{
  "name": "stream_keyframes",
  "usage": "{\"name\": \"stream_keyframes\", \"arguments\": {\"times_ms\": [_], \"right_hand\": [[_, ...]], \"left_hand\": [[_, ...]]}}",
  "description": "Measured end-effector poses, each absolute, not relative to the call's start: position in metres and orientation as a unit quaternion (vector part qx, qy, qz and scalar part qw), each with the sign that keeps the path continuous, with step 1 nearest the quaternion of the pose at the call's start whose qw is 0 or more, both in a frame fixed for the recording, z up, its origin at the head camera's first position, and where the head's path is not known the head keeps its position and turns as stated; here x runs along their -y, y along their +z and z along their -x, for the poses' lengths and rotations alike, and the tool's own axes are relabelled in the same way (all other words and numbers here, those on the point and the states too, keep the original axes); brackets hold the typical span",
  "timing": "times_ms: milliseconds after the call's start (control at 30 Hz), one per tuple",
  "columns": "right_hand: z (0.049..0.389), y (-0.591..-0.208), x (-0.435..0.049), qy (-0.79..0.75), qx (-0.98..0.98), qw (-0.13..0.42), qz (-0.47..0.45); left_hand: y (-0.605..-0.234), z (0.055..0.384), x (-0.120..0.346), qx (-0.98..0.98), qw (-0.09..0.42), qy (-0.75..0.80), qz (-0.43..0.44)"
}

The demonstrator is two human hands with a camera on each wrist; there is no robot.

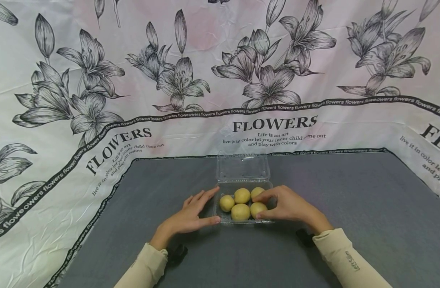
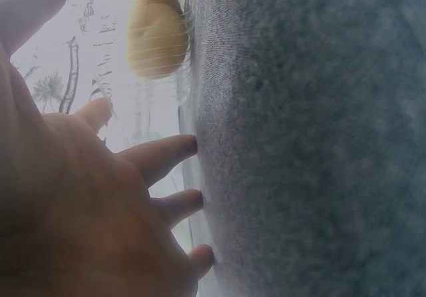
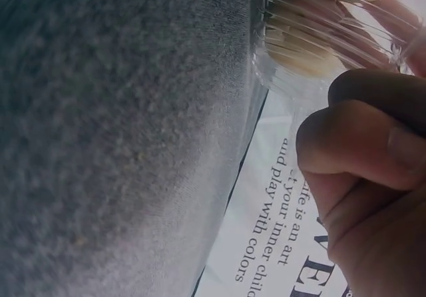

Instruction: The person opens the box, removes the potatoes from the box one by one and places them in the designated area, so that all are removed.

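A clear plastic clamshell box (image 1: 225, 219) stands on the table with its lid (image 1: 243, 168) folded back. Several smooth, round yellow fruits sit inside, among them a left one (image 1: 226, 203) and a front middle one (image 1: 240, 212); their exact kind is unclear. My right hand (image 1: 290, 203) reaches in over the right wall, thumb and forefinger pinching the front right yellow fruit (image 1: 258, 209). Behind it, the back right fruit (image 1: 257, 192) is partly covered by my fingers. With fingers spread and fairly straight, my left hand (image 1: 187, 216) touches the left side of the box.
A grey cloth (image 1: 155, 180) covers the table. Behind it hangs a white floral curtain (image 1: 191, 136) with printed lettering, which also runs along both sides. Dark wrist-worn pieces, one at the left wrist (image 1: 177, 254), sit under both wrists.
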State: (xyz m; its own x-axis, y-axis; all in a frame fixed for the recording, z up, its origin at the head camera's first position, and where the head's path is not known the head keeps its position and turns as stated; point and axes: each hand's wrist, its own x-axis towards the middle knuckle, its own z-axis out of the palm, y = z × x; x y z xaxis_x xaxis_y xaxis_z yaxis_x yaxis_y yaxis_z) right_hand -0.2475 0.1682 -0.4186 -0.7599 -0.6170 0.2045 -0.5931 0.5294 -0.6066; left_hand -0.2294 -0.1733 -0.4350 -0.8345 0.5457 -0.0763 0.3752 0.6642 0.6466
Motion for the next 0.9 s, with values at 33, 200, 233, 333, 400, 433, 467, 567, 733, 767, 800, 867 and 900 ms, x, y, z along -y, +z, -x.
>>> {"name": "stream_keyframes", "arguments": {"times_ms": [33,200,233,333,400,433,467,567,733,767,800,867,900], "right_hand": [[0.247,-0.418,-0.169,-0.341,-0.875,0.017,0.343],[0.247,-0.415,-0.170,-0.348,-0.878,0.011,0.328],[0.246,-0.414,-0.170,-0.349,-0.879,0.011,0.324],[0.246,-0.412,-0.171,-0.360,-0.876,0.013,0.321],[0.245,-0.411,-0.171,-0.370,-0.872,0.014,0.319],[0.245,-0.411,-0.171,-0.373,-0.872,0.014,0.318],[0.244,-0.410,-0.172,-0.377,-0.870,0.014,0.317],[0.244,-0.409,-0.172,-0.385,-0.868,0.018,0.314],[0.244,-0.408,-0.173,-0.401,-0.857,0.028,0.321],[0.244,-0.408,-0.173,-0.404,-0.855,0.028,0.324],[0.245,-0.408,-0.174,-0.406,-0.853,0.028,0.326],[0.245,-0.408,-0.175,-0.409,-0.851,0.025,0.330],[0.246,-0.408,-0.175,-0.409,-0.851,0.023,0.330]], "left_hand": [[-0.435,0.229,0.173,-0.903,0.133,0.320,-0.255],[-0.435,0.230,0.173,-0.904,0.131,0.317,-0.254],[-0.435,0.230,0.173,-0.904,0.130,0.317,-0.254],[-0.436,0.231,0.173,-0.904,0.129,0.317,-0.255],[-0.436,0.231,0.173,-0.904,0.129,0.317,-0.256],[-0.436,0.231,0.173,-0.904,0.129,0.317,-0.257],[-0.436,0.231,0.173,-0.904,0.128,0.317,-0.258],[-0.436,0.230,0.173,-0.903,0.129,0.319,-0.258],[-0.436,0.229,0.173,-0.902,0.132,0.320,-0.257],[-0.436,0.229,0.173,-0.902,0.132,0.320,-0.257],[-0.436,0.229,0.173,-0.902,0.132,0.320,-0.257],[-0.436,0.229,0.173,-0.902,0.133,0.321,-0.257],[-0.436,0.230,0.173,-0.902,0.132,0.321,-0.258]]}}
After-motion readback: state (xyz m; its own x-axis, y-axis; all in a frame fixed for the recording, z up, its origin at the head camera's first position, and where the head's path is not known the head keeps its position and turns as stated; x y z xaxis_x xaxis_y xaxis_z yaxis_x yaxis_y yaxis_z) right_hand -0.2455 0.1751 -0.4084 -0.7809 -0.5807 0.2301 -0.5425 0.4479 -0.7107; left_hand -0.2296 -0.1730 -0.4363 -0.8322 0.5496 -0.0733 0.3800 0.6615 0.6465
